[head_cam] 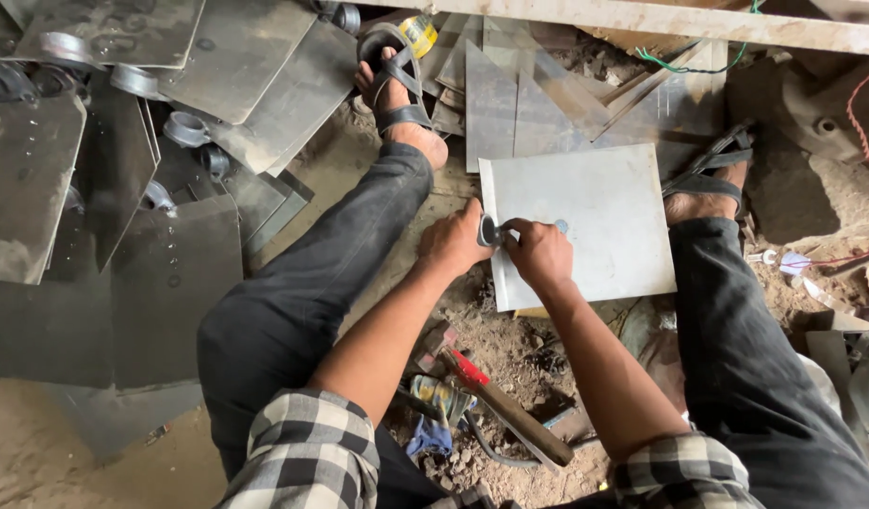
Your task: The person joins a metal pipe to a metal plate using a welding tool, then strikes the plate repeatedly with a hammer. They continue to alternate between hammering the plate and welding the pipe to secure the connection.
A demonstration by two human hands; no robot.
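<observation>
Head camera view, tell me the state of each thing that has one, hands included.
Light metal sheet: flat on the ground, between the feet.
Small metal fitting: at the sheet's left edge, gripped.
Left hand: closed on the fitting.
Right hand: pinching the fitting.
Hammer: lying unheld.
Dark sheets: stacked, overlapping.

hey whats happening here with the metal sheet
A person sits on the ground with a pale metal sheet lying between their sandalled feet. Both hands meet at its left edge: the left hand and the right hand hold a small metal ring-shaped piece against it. Stacks of darker metal plates lie to the left, and a hammer rests on the dirt near the knees.
</observation>
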